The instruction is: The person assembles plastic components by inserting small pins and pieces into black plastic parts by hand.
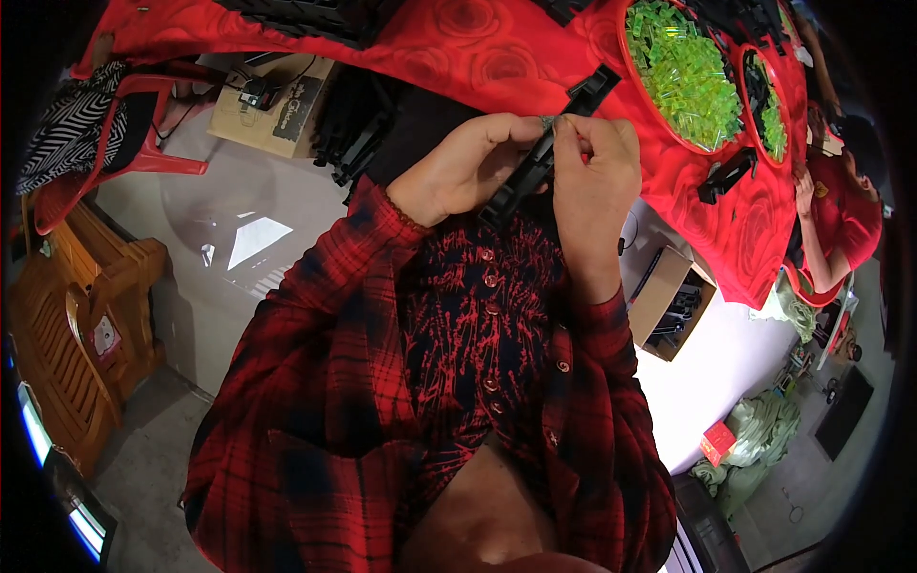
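Observation:
My left hand is closed around a long, narrow black plastic part held at a slant in front of my chest. The part's upper end reaches over the edge of the red tablecloth. My right hand is closed in a pinch at the middle of the part, with its thumb and forefinger meeting my left thumb. A tiny greenish glint shows between the fingertips, but the fingers hide most of what is there. Loose yellow-green translucent pieces fill a red-rimmed round container on the table beyond my right hand.
On the red rose-patterned cloth, a second container holds green and black pieces. A black part lies near it. More black parts are stacked left of my lap. An open carton stands at right. Another person sits at far right.

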Demonstrator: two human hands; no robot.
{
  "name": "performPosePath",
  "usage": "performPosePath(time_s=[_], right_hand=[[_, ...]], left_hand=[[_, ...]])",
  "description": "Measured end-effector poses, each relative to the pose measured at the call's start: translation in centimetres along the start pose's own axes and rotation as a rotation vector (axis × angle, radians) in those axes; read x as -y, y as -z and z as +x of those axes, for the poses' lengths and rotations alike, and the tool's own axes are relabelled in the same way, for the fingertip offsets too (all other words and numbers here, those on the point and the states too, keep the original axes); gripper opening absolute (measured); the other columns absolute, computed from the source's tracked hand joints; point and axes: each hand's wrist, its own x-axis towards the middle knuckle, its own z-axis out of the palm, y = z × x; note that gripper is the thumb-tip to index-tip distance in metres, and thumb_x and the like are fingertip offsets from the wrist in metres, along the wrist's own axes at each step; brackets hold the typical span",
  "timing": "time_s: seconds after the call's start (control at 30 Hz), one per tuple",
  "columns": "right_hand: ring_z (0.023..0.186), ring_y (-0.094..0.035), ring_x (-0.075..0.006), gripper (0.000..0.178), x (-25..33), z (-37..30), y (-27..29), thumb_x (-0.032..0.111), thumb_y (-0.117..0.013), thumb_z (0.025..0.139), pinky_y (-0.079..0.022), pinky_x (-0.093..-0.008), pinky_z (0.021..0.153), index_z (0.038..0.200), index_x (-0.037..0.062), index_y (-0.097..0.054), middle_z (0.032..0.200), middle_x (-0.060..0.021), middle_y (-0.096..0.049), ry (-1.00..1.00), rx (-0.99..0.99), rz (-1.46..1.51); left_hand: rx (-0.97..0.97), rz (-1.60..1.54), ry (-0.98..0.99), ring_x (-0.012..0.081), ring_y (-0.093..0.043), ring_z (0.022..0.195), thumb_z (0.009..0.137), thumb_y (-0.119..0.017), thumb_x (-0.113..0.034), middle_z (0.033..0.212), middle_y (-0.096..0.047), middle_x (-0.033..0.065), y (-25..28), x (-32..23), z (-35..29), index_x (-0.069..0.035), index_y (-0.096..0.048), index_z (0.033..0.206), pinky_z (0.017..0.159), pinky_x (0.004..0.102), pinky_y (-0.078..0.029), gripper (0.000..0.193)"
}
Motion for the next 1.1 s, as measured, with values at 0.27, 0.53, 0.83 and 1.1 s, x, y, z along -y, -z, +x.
performPosePath(time_s=[0.27, 0.53, 0.83, 1.1], right_hand=[[0.068, -0.057, -0.0146, 0.010, -1.0, 0.1, 0.2, 0.007, -0.072, 0.088, -0.050, -0.0274, 0.052, 0.090, -0.0031, -0.070, 0.080, -0.0081, -0.055, -0.076, 0.012, 0.019], [0.067, -0.059, -0.0209, 0.012, -1.7, -0.2, 0.0, 0.009, -0.069, 0.089, -0.048, -0.0324, 0.057, 0.089, -0.0025, -0.070, 0.082, -0.0108, -0.056, -0.149, 0.058, 0.053], [0.073, -0.060, -0.0288, 0.011, -2.1, -0.4, -0.2, 0.010, -0.068, 0.087, -0.047, -0.0395, 0.066, 0.088, -0.0002, -0.070, 0.083, -0.0138, -0.058, -0.160, 0.083, 0.067], [0.074, -0.060, -0.0305, 0.012, -1.7, -0.3, 0.6, 0.007, -0.066, 0.087, -0.048, -0.0397, 0.067, 0.096, 0.0005, -0.072, 0.083, -0.0146, -0.058, -0.044, 0.098, -0.005]], left_hand=[[0.025, 0.302, -0.051, 0.0107, -0.063, 0.096, 0.098, -0.054, -0.013, 0.114, -0.066, 0.0045, -1.6, 0.3, -0.1, 0.002, -0.055, 0.133, 0.086, 0.0256, -0.050, 0.038], [-0.107, 0.582, -0.061, 0.0070, -0.060, 0.095, 0.100, -0.057, -0.017, 0.109, -0.066, 0.0024, -2.0, 0.8, 0.4, 0.002, -0.062, 0.124, 0.084, 0.0224, -0.047, 0.031], [-0.223, 0.819, -0.129, 0.0082, -0.051, 0.089, 0.099, -0.056, -0.013, 0.098, -0.060, -0.0001, -2.0, 1.3, 0.7, 0.004, -0.060, 0.113, 0.079, 0.0249, -0.044, 0.022], [-0.348, 1.041, -0.228, 0.0118, -0.052, 0.078, 0.096, -0.058, -0.013, 0.082, -0.058, 0.0058, -3.0, 0.9, 0.2, 0.003, -0.059, 0.102, 0.070, 0.0300, -0.044, 0.016]])
